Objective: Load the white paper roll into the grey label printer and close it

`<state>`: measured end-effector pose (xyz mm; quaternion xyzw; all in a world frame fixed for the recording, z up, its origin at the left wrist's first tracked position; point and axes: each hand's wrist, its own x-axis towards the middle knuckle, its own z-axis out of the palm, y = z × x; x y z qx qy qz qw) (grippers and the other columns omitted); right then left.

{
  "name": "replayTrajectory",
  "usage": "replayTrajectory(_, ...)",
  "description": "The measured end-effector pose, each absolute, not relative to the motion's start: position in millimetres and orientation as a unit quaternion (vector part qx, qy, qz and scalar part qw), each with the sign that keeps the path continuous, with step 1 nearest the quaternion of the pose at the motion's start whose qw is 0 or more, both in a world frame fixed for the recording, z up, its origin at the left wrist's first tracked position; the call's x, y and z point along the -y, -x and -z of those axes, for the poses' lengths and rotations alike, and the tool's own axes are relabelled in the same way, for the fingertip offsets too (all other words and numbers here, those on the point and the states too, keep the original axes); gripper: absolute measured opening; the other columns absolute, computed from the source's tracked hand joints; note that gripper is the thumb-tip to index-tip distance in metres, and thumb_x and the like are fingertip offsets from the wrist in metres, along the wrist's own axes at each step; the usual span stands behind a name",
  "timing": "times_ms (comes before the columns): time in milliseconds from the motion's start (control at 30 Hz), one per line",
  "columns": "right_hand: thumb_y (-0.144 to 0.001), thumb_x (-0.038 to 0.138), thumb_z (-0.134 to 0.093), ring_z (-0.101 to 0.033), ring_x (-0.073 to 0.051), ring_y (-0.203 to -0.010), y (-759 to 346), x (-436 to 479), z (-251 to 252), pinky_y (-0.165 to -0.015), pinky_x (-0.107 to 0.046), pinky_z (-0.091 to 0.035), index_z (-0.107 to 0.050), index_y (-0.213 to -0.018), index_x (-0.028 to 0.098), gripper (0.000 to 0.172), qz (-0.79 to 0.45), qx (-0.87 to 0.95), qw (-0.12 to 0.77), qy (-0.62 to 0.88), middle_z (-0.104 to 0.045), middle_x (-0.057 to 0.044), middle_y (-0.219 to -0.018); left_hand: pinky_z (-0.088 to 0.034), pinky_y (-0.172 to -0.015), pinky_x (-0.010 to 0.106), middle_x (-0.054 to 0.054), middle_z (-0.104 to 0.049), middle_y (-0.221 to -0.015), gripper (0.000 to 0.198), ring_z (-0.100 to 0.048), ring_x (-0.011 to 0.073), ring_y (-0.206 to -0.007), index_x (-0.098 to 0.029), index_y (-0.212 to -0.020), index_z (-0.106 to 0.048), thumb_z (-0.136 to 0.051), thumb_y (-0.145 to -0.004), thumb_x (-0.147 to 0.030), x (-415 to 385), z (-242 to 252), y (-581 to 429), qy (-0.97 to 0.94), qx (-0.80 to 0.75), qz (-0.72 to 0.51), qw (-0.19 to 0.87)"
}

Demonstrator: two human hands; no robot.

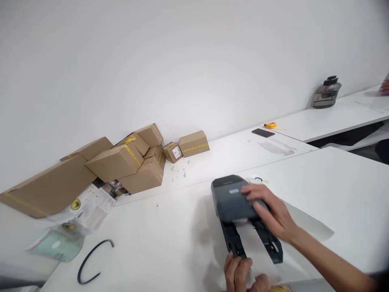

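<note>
A dark grey label printer (227, 235) sits on the white table with its lid (225, 202) partly raised and slightly blurred. My right hand (276, 215) lies over the lid's right side, fingers stretched across its top. From inside the printer a white paper strip (253, 241) runs toward me. At the bottom edge of the view, my left hand (238, 273) is closed on the near part of that strip, its fingers curled. What lies beneath those fingers is partly hidden.
Cardboard boxes (115, 162) are piled against the wall at left. Near them lie a mint-green pouch (57, 245) and a dark curved strip (85, 261). Further right are a phone (263, 133), a yellow tape measure (270, 125) and a grey bottle (326, 95).
</note>
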<state>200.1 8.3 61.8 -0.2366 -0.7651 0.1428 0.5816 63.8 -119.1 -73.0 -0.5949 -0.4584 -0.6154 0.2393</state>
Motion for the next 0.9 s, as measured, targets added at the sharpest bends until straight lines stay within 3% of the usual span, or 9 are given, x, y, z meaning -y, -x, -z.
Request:
replayTrajectory(100, -0.09, 0.011, -0.053, -0.058, -0.026, -0.124, -212.9, 30.8, -16.9, -0.106, -0.043, -0.046, -0.063, -0.121, 0.022, 0.034, -0.056, 0.818, 0.527, 0.223, -0.067, -0.01, -0.127, -0.047, -0.106, 0.05, 0.005, -0.07, -0.092, 0.028, -0.058, 0.0232, -0.119, -0.031, -0.076, -0.071, -0.054, -0.092, -0.017, 123.4, 76.1, -61.2, 0.598, 0.458, 0.592, 0.287)
replayTrajectory(233, -0.093, 0.016, -0.049, -0.051, -0.027, -0.135, -222.6, 51.2, 25.0, -0.112, -0.045, -0.042, -0.057, -0.137, 0.018, 0.045, -0.027, 0.849, 0.465, 0.248, -0.062, -0.011, -0.139, -0.038, -0.115, 0.054, 0.005, -0.07, -0.101, 0.023, -0.048, 0.0246, -0.136, -0.032, -0.084, -0.072, -0.057, -0.091, -0.017, 125.5, 79.1, -54.6, 0.652, 0.452, 0.543, 0.275)
replayTrajectory(300, -0.096, 0.021, -0.043, -0.047, -0.029, -0.139, -222.5, 54.6, 37.0, -0.114, -0.047, -0.041, -0.055, -0.14, 0.016, 0.046, -0.039, 0.846, 0.464, 0.258, -0.058, -0.011, -0.143, -0.038, -0.116, 0.055, 0.008, -0.07, -0.11, 0.017, -0.048, 0.0271, -0.137, -0.028, -0.1, -0.072, -0.058, -0.092, -0.023, 123.2, 79.2, -49.4, 0.682, 0.453, 0.513, 0.258)
replayTrajectory(400, -0.101, 0.027, -0.034, -0.045, -0.03, -0.141, -217.4, 58.0, 48.8, -0.115, -0.05, -0.038, -0.056, -0.139, 0.017, 0.046, -0.071, 0.821, 0.5, 0.268, -0.057, -0.011, -0.144, -0.038, -0.117, 0.054, 0.017, -0.069, -0.121, 0.035, -0.048, 0.0307, -0.138, -0.014, -0.125, -0.064, -0.052, -0.095, -0.029, 116.1, 77.5, -39.8, 0.704, 0.472, 0.473, 0.24)
replayTrajectory(467, -0.102, 0.03, -0.029, -0.046, -0.03, -0.14, -213.0, 59.6, 54.5, -0.116, -0.052, -0.036, -0.058, -0.137, 0.019, 0.046, -0.091, 0.797, 0.527, 0.279, -0.059, -0.01, -0.142, -0.038, -0.117, 0.053, 0.016, -0.07, -0.121, 0.04, -0.047, 0.0301, -0.14, -0.012, -0.132, -0.06, -0.048, -0.096, -0.025, 111.7, 76.9, -34.1, 0.71, 0.48, 0.457, 0.236)
replayTrajectory(633, -0.102, 0.032, -0.03, -0.05, -0.03, -0.136, -207.9, 57.0, 62.7, -0.115, -0.05, -0.036, -0.064, -0.13, 0.018, 0.046, -0.082, 0.78, 0.558, 0.269, -0.063, -0.011, -0.136, -0.046, -0.112, 0.05, 0.013, -0.073, -0.113, 0.038, -0.048, 0.0297, -0.139, -0.015, -0.131, -0.062, -0.048, -0.096, -0.024, 109.3, 84.9, -29.3, 0.718, 0.474, 0.458, 0.227)
replayTrajectory(900, -0.101, 0.029, -0.034, -0.055, -0.027, -0.131, -206.7, 55.9, 58.5, -0.113, -0.049, -0.04, -0.069, -0.124, 0.021, 0.043, -0.097, 0.758, 0.582, 0.278, -0.068, -0.008, -0.13, -0.046, -0.111, 0.047, 0.013, -0.071, -0.115, 0.036, -0.046, 0.0278, -0.14, -0.014, -0.126, -0.062, -0.04, -0.1, -0.025, 115.2, 68.8, -33.0, 0.726, 0.483, 0.447, 0.198)
